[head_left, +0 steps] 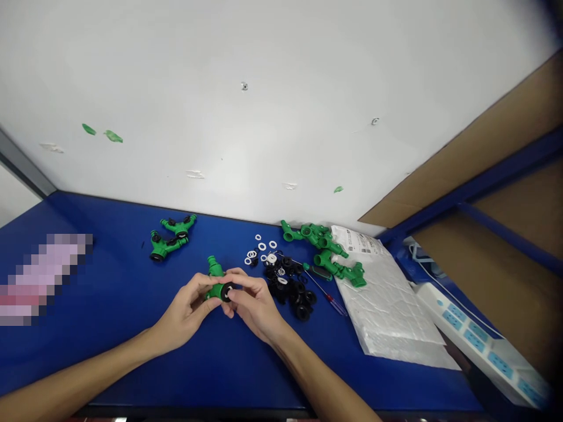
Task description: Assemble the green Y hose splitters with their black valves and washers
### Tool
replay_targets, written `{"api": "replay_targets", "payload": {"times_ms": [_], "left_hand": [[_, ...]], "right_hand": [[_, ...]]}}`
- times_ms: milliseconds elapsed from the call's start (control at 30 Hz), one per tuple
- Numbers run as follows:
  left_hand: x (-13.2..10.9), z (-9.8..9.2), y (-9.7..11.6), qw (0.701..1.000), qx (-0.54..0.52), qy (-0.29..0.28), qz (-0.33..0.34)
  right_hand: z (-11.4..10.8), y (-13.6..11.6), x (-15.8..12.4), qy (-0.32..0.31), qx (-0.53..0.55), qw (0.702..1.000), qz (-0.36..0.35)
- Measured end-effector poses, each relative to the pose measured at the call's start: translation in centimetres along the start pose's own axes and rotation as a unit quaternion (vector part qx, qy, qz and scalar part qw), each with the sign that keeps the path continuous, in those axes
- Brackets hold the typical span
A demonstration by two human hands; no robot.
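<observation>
Green connector [215,275] (black-ringed) — in closed fingers of left hand [187,312] and right hand [254,305].

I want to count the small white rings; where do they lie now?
In the head view, the small white rings lie on the blue table just right of centre, beyond the right hand, beside the pile of black rings.
</observation>
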State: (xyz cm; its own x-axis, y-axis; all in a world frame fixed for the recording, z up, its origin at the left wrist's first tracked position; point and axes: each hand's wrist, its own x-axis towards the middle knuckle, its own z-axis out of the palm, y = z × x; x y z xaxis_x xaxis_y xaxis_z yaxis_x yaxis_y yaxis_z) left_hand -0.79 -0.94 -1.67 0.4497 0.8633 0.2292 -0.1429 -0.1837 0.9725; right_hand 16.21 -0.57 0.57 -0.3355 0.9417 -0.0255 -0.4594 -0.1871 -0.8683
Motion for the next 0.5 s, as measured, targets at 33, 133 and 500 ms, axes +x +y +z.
{"api": "replay_targets", "payload": {"times_ms": [33,133,500], "left_hand": [[0.02,-0.05,0.07,1.0,-0.001,-0.002,0.004],[0.0,-0.26,0.01,1.0,0.01,-0.016,0.015],[0.3,-0.51,0.23,0.998,0.06,0.002,0.027]], "right_hand": [[-0.14,-0.01,0.03,-0.003,-0.008,1.0,-0.001],[-0.58,0.01,0.09,-0.006,-0.047,0.999,-0.003],[-1.07,0.39,0.2,0.0,-0.075,0.996,-0.053]]}}
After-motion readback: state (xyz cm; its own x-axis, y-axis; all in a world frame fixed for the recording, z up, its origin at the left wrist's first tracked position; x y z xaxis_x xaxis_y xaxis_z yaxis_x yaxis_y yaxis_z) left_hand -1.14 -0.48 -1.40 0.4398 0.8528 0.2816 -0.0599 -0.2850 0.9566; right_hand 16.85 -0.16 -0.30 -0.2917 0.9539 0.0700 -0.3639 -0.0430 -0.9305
